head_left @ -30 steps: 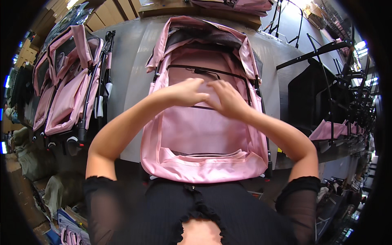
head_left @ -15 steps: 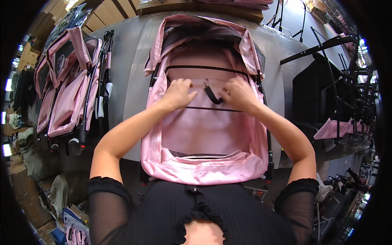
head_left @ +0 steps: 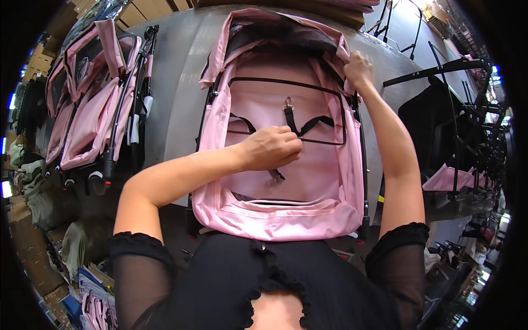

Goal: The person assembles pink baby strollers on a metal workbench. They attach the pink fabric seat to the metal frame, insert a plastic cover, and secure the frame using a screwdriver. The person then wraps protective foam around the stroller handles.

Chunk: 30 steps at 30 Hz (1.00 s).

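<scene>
Pink stroller (head_left: 316, 179) lies open, centred on grey tabletop (head_left: 181, 118). Left hand (head_left: 272, 148): fingers curled nearly closed over black strap (head_left: 290, 115); hold hidden, cannot tell. Right hand (head_left: 358, 71): fingers curled closed on canopy's (head_left: 275, 36) right edge. Best keep strap flat, untwisted; avoid overstretching fabric. Folded stroller (head_left: 93, 124) at left.

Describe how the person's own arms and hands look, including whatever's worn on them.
The left hand and right hand are ungloved, with no watch or bracelet visible at either wrist. The left sleeve and right sleeve are short, black and sheer, ending in darker frilled cuffs. They go with a black top.
</scene>
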### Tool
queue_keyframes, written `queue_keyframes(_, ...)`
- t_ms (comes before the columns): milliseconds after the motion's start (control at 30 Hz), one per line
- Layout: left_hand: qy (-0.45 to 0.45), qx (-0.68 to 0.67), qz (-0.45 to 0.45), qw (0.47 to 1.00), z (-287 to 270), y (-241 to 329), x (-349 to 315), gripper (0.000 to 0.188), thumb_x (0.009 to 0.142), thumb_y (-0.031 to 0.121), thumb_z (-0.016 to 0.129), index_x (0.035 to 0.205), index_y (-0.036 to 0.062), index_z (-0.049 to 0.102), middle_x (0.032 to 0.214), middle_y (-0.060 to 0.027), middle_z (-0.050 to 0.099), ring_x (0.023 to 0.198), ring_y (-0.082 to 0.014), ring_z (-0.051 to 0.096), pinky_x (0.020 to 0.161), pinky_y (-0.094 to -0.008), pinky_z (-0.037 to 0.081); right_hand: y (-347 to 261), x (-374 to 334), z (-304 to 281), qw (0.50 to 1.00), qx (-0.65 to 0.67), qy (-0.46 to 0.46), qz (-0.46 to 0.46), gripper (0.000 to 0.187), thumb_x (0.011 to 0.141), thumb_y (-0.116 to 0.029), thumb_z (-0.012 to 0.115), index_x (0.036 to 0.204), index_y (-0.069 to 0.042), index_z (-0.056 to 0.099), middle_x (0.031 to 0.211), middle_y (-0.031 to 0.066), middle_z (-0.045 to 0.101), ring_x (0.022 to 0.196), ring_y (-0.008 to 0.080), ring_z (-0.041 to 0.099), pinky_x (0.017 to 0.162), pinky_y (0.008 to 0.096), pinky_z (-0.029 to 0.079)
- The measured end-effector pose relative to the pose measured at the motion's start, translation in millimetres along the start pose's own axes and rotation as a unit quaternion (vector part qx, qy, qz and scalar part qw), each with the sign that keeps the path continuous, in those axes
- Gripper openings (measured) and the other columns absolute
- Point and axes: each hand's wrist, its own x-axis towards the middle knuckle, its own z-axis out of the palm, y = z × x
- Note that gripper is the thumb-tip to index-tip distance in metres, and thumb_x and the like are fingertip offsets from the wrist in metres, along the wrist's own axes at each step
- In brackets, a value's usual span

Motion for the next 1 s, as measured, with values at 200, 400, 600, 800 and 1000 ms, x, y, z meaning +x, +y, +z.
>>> queue_keyframes(200,-0.245,-0.123,0.102,0.956,12.8,27.1,-29.4,0.013,0.086,0.021,0.045,0.096,0.0137,0.05,0.097,-0.0058,0.051,0.095,-0.0226,0.052,0.08,-0.0364,0.042,28.3,-23.9,-55.2,0.969,0.187,0.153,-0.051,0.027,0.079,-0.023,0.055,0.095,-0.005,0.065,0.089,0.017,0.067,0.085,0.0318,0.065,0.077,0.039,0.049)
queue_keyframes(400,-0.249,-0.018,0.11,0.962,-11.9,23.5,-4.7,0.018,0.081,0.017,0.052,0.098,0.011,0.052,0.101,-0.0071,0.053,0.099,-0.024,0.054,0.081,-0.0391,0.046,50.2,-115.9,-96.8,0.904,0.348,0.211,-0.136,0.007,0.082,-0.003,0.059,0.084,-0.002,0.052,0.064,0.0059,0.057,0.056,0.0138,0.055,0.052,0.0258,0.043)
queue_keyframes(600,0.303,0.409,-0.021,0.861,-179.2,5.2,21.7,0.028,0.079,0.015,0.061,0.107,0.0125,0.06,0.107,-0.0049,0.057,0.103,-0.0234,0.052,0.087,-0.0417,0.04,49.3,-173.0,-107.6,0.9,0.362,0.199,-0.139,0.013,0.08,0.0,0.059,0.086,-0.002,0.047,0.064,0.0061,0.056,0.056,0.0103,0.054,0.054,0.024,0.044)
queue_keyframes(800,0.262,0.196,-0.13,0.936,-247.3,8.1,23.9,0.023,0.078,0.01,0.063,0.1,0.0038,0.059,0.094,-0.0094,0.06,0.085,-0.0237,0.06,0.076,-0.0314,0.047,-0.4,-166.2,-145.7,0.852,0.21,0.419,-0.233,0.017,0.082,-0.012,0.065,0.091,-0.006,0.051,0.09,0.0069,0.056,0.087,0.0207,0.052,0.074,0.0305,0.04)
queue_keyframes(1000,0.127,0.143,-0.106,0.976,-269.9,36.1,11.1,0.029,0.068,0.006,0.072,0.094,0.0032,0.057,0.088,-0.007,0.057,0.083,-0.0214,0.057,0.08,-0.0299,0.044,-34.6,-155.6,-193.3,0.81,0.031,0.471,-0.348,0.016,0.081,-0.01,0.062,0.096,-0.007,0.056,0.092,0.0066,0.059,0.085,0.0264,0.055,0.074,0.0335,0.042)
